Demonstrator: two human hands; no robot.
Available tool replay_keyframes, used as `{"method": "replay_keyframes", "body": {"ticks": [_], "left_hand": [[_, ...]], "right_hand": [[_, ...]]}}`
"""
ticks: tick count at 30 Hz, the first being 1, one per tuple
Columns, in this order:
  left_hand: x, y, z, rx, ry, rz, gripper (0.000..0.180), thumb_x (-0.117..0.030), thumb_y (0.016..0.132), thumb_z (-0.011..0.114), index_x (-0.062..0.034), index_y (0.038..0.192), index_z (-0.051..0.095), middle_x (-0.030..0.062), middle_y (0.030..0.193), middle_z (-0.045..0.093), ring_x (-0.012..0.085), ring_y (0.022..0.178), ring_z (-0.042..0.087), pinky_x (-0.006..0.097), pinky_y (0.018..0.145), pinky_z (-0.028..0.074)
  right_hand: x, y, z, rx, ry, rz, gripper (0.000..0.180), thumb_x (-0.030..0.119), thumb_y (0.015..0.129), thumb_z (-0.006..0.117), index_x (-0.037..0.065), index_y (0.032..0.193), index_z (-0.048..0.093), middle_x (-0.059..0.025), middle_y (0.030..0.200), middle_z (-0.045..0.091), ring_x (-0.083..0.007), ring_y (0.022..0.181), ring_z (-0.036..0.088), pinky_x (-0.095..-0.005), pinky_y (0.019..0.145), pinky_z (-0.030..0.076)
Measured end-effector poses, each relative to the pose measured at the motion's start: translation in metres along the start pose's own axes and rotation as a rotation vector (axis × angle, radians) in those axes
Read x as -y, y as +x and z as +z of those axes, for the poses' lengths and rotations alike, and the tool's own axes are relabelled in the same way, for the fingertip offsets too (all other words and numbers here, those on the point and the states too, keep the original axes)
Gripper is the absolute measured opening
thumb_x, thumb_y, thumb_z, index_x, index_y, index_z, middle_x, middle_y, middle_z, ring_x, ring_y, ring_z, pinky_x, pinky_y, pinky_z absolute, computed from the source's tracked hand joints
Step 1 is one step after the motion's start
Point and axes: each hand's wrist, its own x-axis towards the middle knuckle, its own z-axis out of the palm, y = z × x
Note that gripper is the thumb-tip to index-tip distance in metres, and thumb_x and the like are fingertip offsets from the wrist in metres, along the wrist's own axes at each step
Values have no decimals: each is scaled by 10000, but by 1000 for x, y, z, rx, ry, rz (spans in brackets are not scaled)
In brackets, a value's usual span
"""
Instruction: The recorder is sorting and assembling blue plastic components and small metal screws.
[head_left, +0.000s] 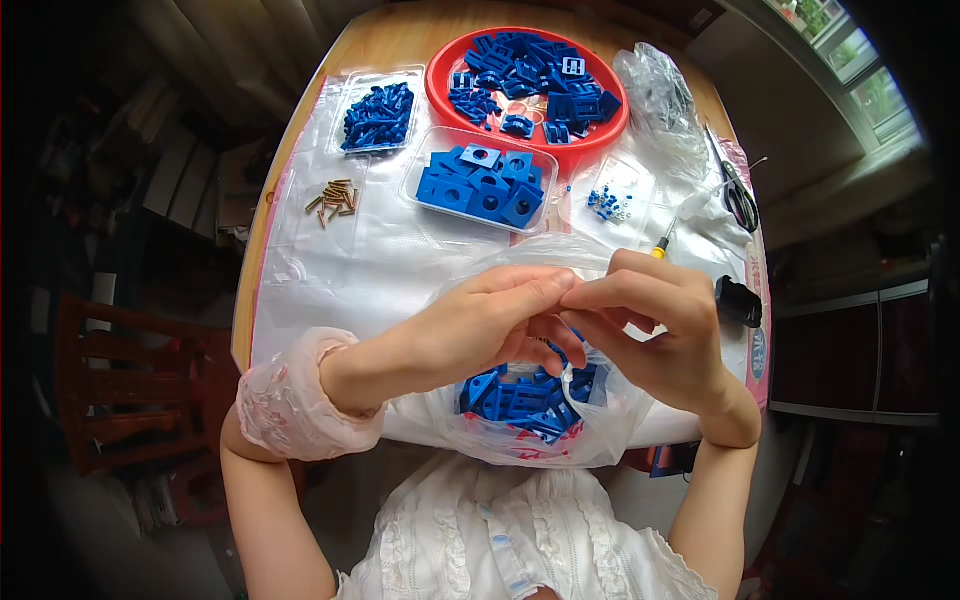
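Note:
Over a plastic bag (610,440) of blue plastic parts (515,400), my two hands meet fingertip to fingertip. My left hand (470,325) has its thumb pressed toward the index finger, the other fingers curled below. The fingers of my right hand (655,315) are bent and pinched against the left thumb tip. Whatever lies between the fingertips is hidden or too small to name. Just beyond my right knuckles is a screwdriver (661,247) with a yellow part, which seems to lie on the table.
A red basin (432,92) of blue parts stands at the back. Before it are clear trays of blue square plates (455,190), small blue pieces (380,115), brass-coloured pins (338,200) and tiny blue bits (607,203). Scissors (740,200) and a black object (738,302) lie right.

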Motion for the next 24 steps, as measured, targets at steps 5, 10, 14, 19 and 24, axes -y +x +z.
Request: {"method": "replay_keyframes", "body": {"ticks": [5,10,14,19,24], "left_hand": [[12,8,-25,-152,83,67,249,-111,1116,467,-16,1306,598,6,1007,618,28,787,529,198,706,460],[1,6,-29,-217,453,252,280,15,1060,445,-25,1248,647,-5,956,641,11,752,498,167,666,402],[1,-3,-29,-79,348,208,266,28,1050,457,-22,1218,658,19,969,657,28,752,506,172,634,392],[-12,-19,-35,-205,475,311,202,13,1050,515,-5,1195,654,38,985,664,51,780,586,187,620,428],[-44,-45,-61,-886,1113,483,208,6,1012,607,-11,1214,653,59,993,650,112,842,725,211,651,498]], "right_hand": [[-10,-1,12,69,-153,31,154,-17,834,801,40,969,752,-75,781,630,-194,599,600,-324,543,449],[-34,-10,16,417,-429,124,47,-11,844,695,-2,890,690,-154,843,682,-309,734,704,-420,652,536],[-43,-13,36,522,-773,155,58,-6,760,696,5,805,731,-184,838,738,-328,808,754,-399,672,587],[-55,-11,43,511,-873,154,52,23,760,710,40,788,750,-165,820,752,-293,807,768,-378,675,591],[-62,-14,49,506,-812,209,120,-5,773,681,-16,893,680,-196,880,722,-356,828,736,-432,696,560]]}}
